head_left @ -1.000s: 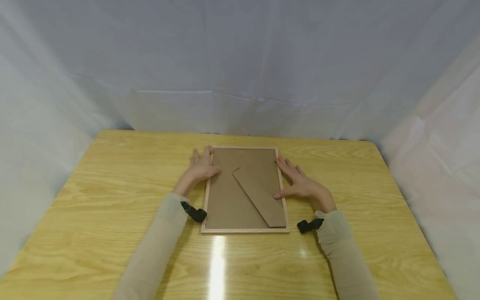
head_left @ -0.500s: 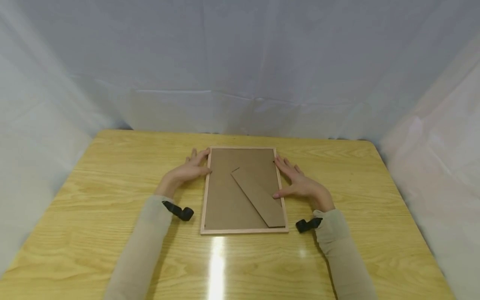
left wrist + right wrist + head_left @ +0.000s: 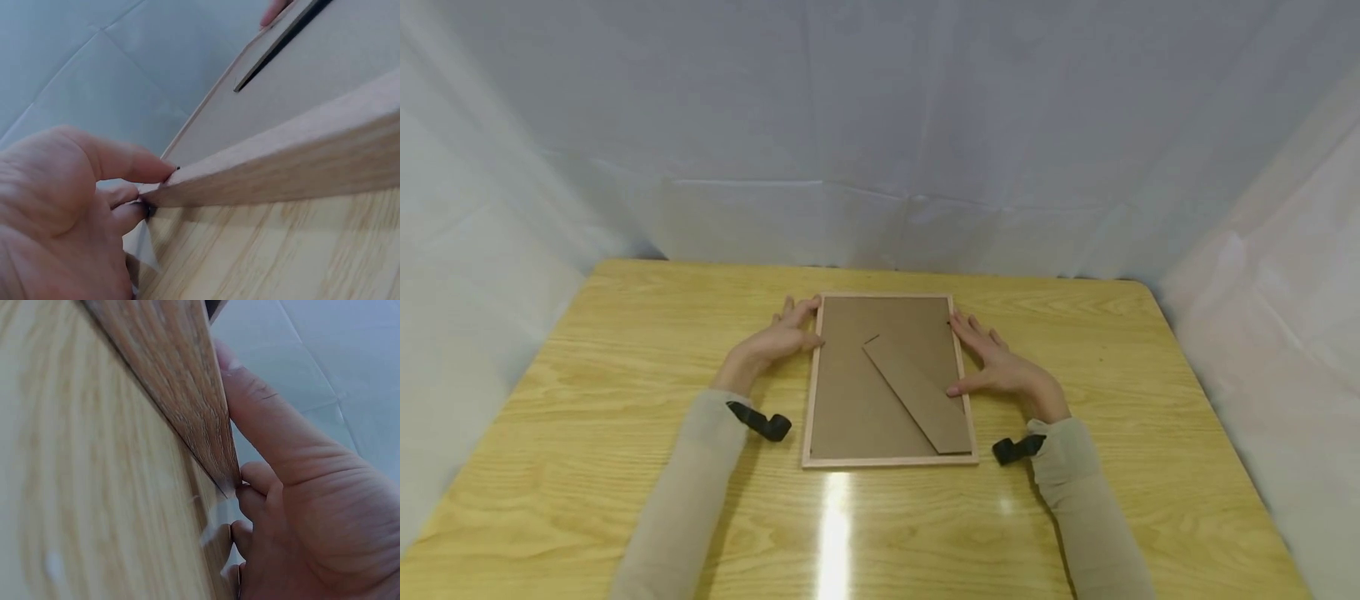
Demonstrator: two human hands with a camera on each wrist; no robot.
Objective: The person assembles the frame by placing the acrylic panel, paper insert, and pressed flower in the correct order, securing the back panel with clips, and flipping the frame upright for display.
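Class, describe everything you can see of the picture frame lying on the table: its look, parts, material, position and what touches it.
The picture frame lies flat, back side up, near the middle of the wooden table. Its thin rim looks like pale wood; the back is a brown board carrying a slanted brown stand strut lying flat. The left hand touches its left edge near the far corner, thumb against the rim; the right hand touches the right edge, thumb on the rim.
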